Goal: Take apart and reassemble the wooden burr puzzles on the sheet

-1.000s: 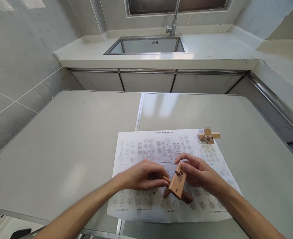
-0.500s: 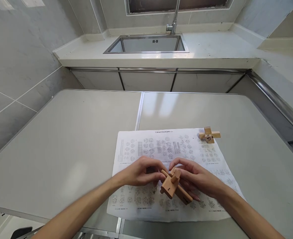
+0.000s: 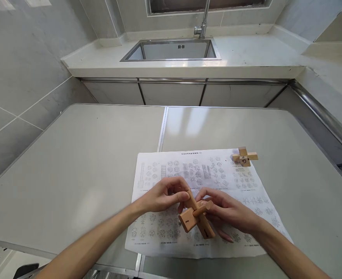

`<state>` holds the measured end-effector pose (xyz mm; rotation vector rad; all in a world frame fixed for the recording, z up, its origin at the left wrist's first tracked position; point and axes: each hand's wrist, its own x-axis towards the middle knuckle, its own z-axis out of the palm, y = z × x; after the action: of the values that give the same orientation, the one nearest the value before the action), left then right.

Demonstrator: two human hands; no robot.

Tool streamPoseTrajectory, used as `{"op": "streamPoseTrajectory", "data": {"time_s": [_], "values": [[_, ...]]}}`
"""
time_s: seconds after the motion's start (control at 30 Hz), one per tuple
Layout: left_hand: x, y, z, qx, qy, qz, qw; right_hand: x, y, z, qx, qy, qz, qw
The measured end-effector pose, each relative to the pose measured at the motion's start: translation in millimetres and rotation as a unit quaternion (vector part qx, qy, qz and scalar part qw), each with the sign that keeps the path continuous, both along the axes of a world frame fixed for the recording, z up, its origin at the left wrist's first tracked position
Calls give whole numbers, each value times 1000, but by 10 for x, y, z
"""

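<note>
Between my hands is a brown wooden interlocking puzzle made of crossed pieces, with small dark marks on its end faces. My left hand pinches the upper end of its long piece between thumb and fingers. From the other side, my right hand grips the round-ended piece that sticks out to the right; some of its fingers are hidden behind the wood. Under both hands lies a printed sheet covered with small puzzle diagrams.
A second, assembled wooden cross puzzle stands on the sheet's far right corner. The pale folding table has a metal seam down its middle. Behind it are a counter, a steel sink and a faucet.
The puzzle has turned and its long piece now points up towards my left fingers. My left hand has risen slightly and shifted its hold, while my right hand stays nearly in place.
</note>
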<state>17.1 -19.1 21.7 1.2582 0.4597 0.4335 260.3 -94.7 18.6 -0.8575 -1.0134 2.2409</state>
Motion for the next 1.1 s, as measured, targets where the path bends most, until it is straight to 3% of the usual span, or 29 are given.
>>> {"op": "streamPoseTrajectory", "data": {"time_s": [0.23,0.47,0.53,0.67,0.87,0.97,1.1], "values": [[-6,-3,-26,6,4,-3,1000,27,-19,-20,-13,27,38,999],[14,21,35,23,43,77,996,31,-70,-110,-27,72,51,996],[13,32,39,27,51,110,992,53,-55,-126,-53,92,13,994],[7,46,13,15,50,160,986,111,15,-116,-80,89,-136,984],[0,43,8,2,68,172,983,181,125,-74,-68,83,-314,943],[0,41,21,10,74,168,983,219,161,-95,-62,102,-372,921],[-1,45,19,8,67,162,984,270,206,-129,-56,124,-394,909]]}}
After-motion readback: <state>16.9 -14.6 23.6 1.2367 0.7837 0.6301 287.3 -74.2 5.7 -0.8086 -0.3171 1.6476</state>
